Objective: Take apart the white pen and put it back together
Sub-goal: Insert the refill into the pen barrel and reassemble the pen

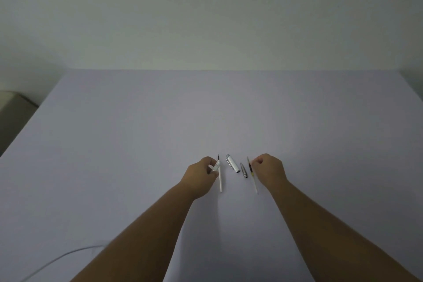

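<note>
The white pen lies in pieces on the pale table [160,133]. My left hand [201,175] pinches a clear small part against a thin white tube [220,181] with a dark tip that points away from me. Just right of it lies the white cap with a silver clip [232,163], and beside that a small grey cone-shaped tip [244,170]. My right hand [270,170] is curled, its fingertips on a slim refill [252,176] with a black and yellow band, which rests on the table.
A white cable [57,256] curves across the near left corner of the table. The table's left edge runs diagonally, with a dim grey object [11,107] beyond it. A plain wall stands behind the far edge.
</note>
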Demonstrator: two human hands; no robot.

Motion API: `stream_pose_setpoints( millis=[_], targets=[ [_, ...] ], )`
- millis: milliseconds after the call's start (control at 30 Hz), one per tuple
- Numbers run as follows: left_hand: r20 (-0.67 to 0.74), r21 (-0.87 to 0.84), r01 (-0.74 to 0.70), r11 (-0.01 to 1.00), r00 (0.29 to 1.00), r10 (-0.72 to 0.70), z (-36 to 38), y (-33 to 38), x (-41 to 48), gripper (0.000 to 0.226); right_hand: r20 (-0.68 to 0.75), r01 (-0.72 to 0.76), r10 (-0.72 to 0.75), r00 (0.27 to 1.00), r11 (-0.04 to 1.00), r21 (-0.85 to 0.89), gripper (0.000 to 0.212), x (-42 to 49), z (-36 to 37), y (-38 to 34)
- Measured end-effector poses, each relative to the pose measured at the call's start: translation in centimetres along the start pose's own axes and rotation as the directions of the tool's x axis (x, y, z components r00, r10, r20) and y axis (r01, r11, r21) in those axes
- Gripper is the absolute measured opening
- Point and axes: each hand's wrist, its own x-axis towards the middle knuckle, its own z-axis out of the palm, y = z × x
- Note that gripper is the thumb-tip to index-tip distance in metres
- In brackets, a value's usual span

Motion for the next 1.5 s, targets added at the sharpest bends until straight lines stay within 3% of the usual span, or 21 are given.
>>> stream_pose_setpoints(
  millis=[167, 300, 400, 533, 700, 833, 900, 1000, 1067, 1267, 1500],
  targets=[
    [-0.008, -0.009, -0.004, 1.0, 1.0, 0.004, -0.3, -0.1, -0.2, 0.02, -0.038, -0.01, 0.01, 0.999, 1.0, 0.022, 0.015, -0.2, 0.1, -0.1],
    [-0.028, -0.014, 0.001, 1.0, 1.0, -0.002, -0.5, -0.3, -0.4, 0.02, -0.02, 0.088, -0.087, 0.996, 0.994, 0.059, 0.017, -1.2, 1.0, -2.0],
    [-0.051, 0.004, 0.002, 1.0, 0.999, -0.002, -0.8, -0.5, -0.5, 0.02, 0.048, 0.177, -0.173, 0.984, 0.978, -0.112, 0.026, -2.1, 2.7, -3.9],
    [-0.061, 0.024, 0.019, 1.0, 0.998, -0.018, -1.1, -1.2, -0.7, 0.018, 0.132, 0.259, -0.226, 0.965, 0.897, -0.357, 0.023, -2.7, 5.5, -4.9],
    [-0.057, 0.001, 0.047, 0.999, 0.997, -0.047, -1.5, -2.5, -1.2, 0.019, 0.083, 0.25, -0.237, 0.968, 0.883, -0.398, 0.026, -3.0, 6.7, -4.4],
    [-0.048, -0.005, 0.054, 0.999, 0.997, -0.054, -1.8, -3.0, -1.2, 0.018, 0.066, 0.129, -0.117, 0.991, 0.965, -0.23, 0.041, -3.3, 6.3, -4.8],
    [-0.045, -0.008, 0.05, 0.999, 0.998, -0.05, -1.9, -2.9, -1.2, 0.018, 0.047, 0.086, -0.085, 0.995, 0.996, -0.017, 0.028, -3.2, 5.8, -5.4],
    [-0.042, -0.013, 0.049, 0.999, 0.998, -0.049, -1.9, -2.6, -1.1, 0.021, 0.01, 0.014, -0.02, 1.0, 0.929, 0.369, 0.015, -3.2, 4.7, -6.3],
    [-0.041, -0.008, 0.046, 0.999, 0.998, -0.046, -1.9, -2.2, -1.0, 0.021, 0.013, -0.021, 0.017, 1.0, 0.869, 0.495, 0.013, -3.3, 4.2, -6.6],
    [-0.052, -0.023, 0.031, 0.999, 0.998, -0.032, -1.7, -1.3, -1.2, 0.018, 0.043, -0.063, 0.046, 0.998, 0.804, 0.592, 0.015, -3.9, 3.5, -6.6],
    [-0.064, -0.083, 0.015, 0.996, 0.998, -0.021, -1.4, -0.6, -1.5, 0.018, 0.116, -0.059, -0.008, 0.993, 0.824, 0.563, 0.01, -4.8, 3.0, -6.2]
  ],
)
